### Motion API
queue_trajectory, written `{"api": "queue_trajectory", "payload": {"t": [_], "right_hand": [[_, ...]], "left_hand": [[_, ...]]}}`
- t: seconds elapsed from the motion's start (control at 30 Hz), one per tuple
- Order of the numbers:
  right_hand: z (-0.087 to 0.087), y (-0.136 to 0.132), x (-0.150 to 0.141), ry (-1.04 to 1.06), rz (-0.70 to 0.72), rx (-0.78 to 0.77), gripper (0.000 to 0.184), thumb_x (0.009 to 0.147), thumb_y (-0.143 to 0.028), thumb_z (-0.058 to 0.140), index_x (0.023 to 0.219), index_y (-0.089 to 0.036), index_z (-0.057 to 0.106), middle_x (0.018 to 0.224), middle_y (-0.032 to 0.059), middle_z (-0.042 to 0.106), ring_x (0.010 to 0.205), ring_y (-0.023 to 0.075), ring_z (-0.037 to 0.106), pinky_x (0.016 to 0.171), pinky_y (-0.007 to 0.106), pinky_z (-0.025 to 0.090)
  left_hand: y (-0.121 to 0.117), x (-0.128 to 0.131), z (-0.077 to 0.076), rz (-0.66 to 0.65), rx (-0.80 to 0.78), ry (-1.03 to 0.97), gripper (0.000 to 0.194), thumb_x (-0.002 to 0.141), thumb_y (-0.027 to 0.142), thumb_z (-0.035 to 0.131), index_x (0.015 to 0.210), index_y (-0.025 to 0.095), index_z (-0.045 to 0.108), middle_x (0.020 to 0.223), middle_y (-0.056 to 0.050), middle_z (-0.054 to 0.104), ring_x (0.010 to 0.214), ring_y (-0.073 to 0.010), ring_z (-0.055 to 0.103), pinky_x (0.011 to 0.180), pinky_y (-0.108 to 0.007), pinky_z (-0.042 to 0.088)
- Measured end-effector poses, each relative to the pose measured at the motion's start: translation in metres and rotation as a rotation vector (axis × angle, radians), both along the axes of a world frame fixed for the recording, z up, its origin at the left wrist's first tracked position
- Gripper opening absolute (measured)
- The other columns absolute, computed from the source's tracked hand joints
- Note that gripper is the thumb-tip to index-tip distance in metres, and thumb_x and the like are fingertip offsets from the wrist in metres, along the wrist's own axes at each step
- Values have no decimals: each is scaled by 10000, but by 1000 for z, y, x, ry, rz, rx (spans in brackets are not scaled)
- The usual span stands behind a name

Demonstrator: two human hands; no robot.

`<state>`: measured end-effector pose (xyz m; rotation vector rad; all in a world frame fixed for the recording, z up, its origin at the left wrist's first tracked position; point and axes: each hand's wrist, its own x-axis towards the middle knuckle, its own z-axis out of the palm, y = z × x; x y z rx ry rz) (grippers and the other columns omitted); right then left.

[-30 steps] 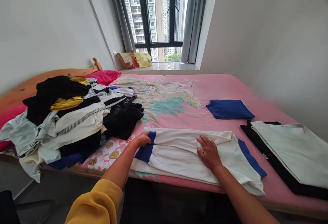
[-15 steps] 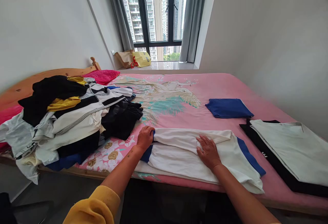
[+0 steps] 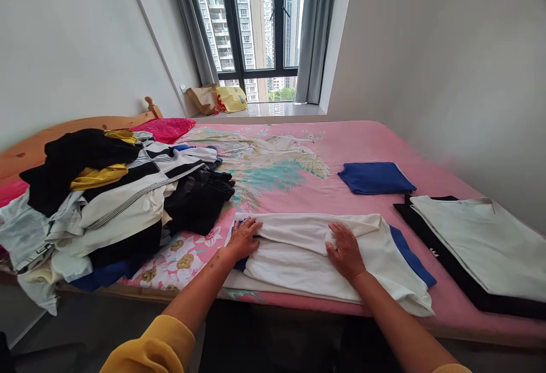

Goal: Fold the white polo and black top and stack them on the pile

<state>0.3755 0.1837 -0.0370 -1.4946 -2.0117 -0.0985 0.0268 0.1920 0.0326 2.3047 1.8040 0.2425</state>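
Observation:
A white garment with blue trim lies folded lengthwise along the bed's near edge, a blue band showing at its right end. My left hand rests flat on its left end, over a blue part, fingers spread. On the upper layer near the middle, my right hand presses down with its fingers apart. Neither hand grips the cloth. Small creases run through the white fabric between the hands.
A heap of mixed clothes covers the bed's left side. A folded blue garment lies beyond my right hand. Folded white and black garments are stacked at the right. Bags sit on the windowsill.
My left hand has loosened from the garment's left edge and now lies flat on it. That end is spread out slightly further. My right hand stays at about the same place.

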Motion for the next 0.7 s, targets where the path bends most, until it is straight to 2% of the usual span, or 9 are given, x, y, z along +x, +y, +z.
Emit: {"api": "queue_trajectory", "payload": {"t": [0.17,0.3,0.43,0.57,0.7], "right_hand": [[13,-11,4,73,155,154,412,805,-349,507,1184,-192,474,1207,99,550,1224,256,430,1083,486,206],[26,-18,-5,-12,227,81,432,769,-427,573,1122,-184,512,1095,89,595,1120,244,491,1080,459,196],[35,-22,-27,-83,88,-65,369,777,-342,547,1110,-182,542,1085,95,604,1090,248,487,1075,467,147],[43,-19,-44,-116,-84,-158,288,777,-241,509,1053,-201,581,1032,82,625,1048,250,494,1062,495,120],[53,-16,-37,-71,-79,-155,268,804,-156,443,1002,-232,608,1002,38,653,1024,212,518,1077,470,89]], "left_hand": [[5,4,-1,-4,80,27,326,787,241,517,1103,267,593,1312,-56,532,1248,-237,438,1090,-477,224],[13,5,0,-23,97,69,311,805,172,456,1070,259,594,1206,-45,604,1157,-220,515,1032,-435,303],[18,10,6,-32,117,142,390,749,95,473,1099,228,580,1143,-75,627,1074,-248,553,955,-422,345],[24,14,19,-61,137,203,316,781,112,448,1044,189,605,1056,-116,645,1013,-271,569,892,-429,358],[23,10,37,-134,181,221,350,822,114,386,1087,190,601,1078,-128,633,1060,-274,534,939,-454,303]]}}
